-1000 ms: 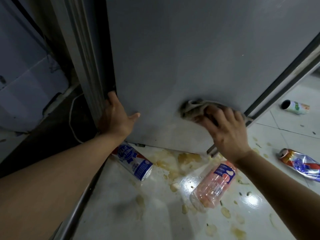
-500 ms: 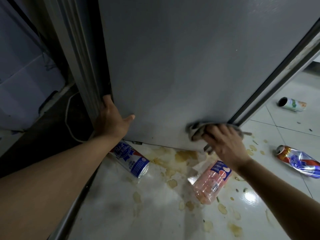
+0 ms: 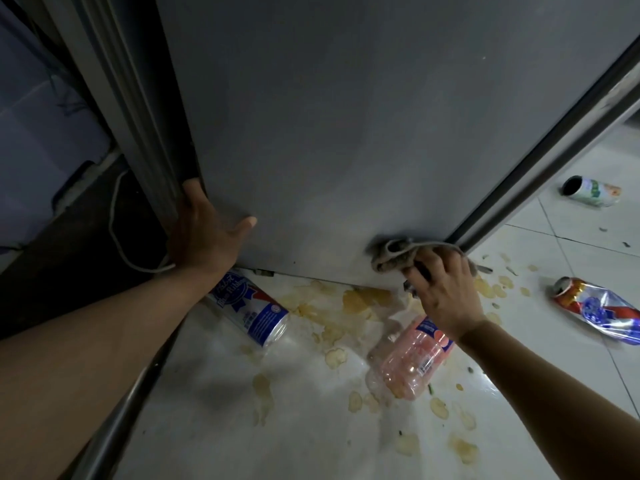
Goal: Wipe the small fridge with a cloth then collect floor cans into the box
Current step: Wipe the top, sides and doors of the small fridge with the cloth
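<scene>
The grey side of the small fridge (image 3: 346,116) fills the upper view. My right hand (image 3: 445,292) grips a crumpled grey cloth (image 3: 393,254) and presses it against the fridge's lower right corner. My left hand (image 3: 204,233) lies flat on the fridge's lower left edge, thumb spread. On the white floor lie a blue and white can (image 3: 251,311) below my left hand, a crushed red and blue can (image 3: 599,308) at the right, and a white and green can (image 3: 592,191) farther back right.
A clear pink plastic bottle (image 3: 408,358) lies on the tiled floor (image 3: 311,427) under my right wrist, amid yellowish spill stains (image 3: 360,299). A white cable (image 3: 117,223) runs in the dark gap left of the fridge. A metal rail (image 3: 114,424) crosses the lower left.
My right hand has carried the cloth down and to the right along the fridge side, from mid-height to the bottom corner. My left hand stays on the fridge's left edge.
</scene>
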{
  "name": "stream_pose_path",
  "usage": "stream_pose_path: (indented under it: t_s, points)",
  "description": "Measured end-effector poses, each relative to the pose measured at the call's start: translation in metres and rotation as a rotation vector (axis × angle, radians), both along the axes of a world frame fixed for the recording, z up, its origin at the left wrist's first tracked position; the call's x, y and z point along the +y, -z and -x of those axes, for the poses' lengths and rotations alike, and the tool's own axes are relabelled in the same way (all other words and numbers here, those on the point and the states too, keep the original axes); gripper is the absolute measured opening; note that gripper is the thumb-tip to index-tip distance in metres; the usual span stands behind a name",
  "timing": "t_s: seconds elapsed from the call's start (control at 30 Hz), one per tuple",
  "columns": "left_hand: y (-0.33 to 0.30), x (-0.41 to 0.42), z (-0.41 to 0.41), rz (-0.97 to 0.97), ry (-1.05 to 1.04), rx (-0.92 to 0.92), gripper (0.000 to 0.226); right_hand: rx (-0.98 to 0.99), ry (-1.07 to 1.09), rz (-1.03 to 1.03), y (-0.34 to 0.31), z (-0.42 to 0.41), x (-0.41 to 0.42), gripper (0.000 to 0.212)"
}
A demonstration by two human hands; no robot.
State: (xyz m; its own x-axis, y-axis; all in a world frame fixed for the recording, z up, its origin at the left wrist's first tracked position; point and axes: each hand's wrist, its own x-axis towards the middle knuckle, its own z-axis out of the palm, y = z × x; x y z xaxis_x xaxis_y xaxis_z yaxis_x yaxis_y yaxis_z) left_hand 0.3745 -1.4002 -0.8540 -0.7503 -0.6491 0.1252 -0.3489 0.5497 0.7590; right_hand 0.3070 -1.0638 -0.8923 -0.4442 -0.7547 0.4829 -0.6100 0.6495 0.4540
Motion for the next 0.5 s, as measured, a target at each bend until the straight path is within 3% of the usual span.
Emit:
stream_pose_path:
  t_s: [0.13,0.3,0.4,0.5]
  points:
    - [0.003,-0.001,0.0,0.009,0.006,0.01,0.077,-0.171,-0.046,-0.129,0.025,-0.003,0.002,0.04]
    - [0.004,0.001,0.0,0.05,-0.009,0.012,0.077,-0.392,-0.028,-0.345,0.034,-0.005,-0.019,0.045]
    - [0.001,0.001,0.0,0.034,-0.008,-0.015,0.077,-0.466,-0.035,-0.328,0.03,-0.008,-0.028,0.04]
    - [-0.003,-0.001,0.0,-0.003,0.016,-0.024,0.074,-0.334,-0.071,-0.13,0.022,-0.013,-0.028,0.022]
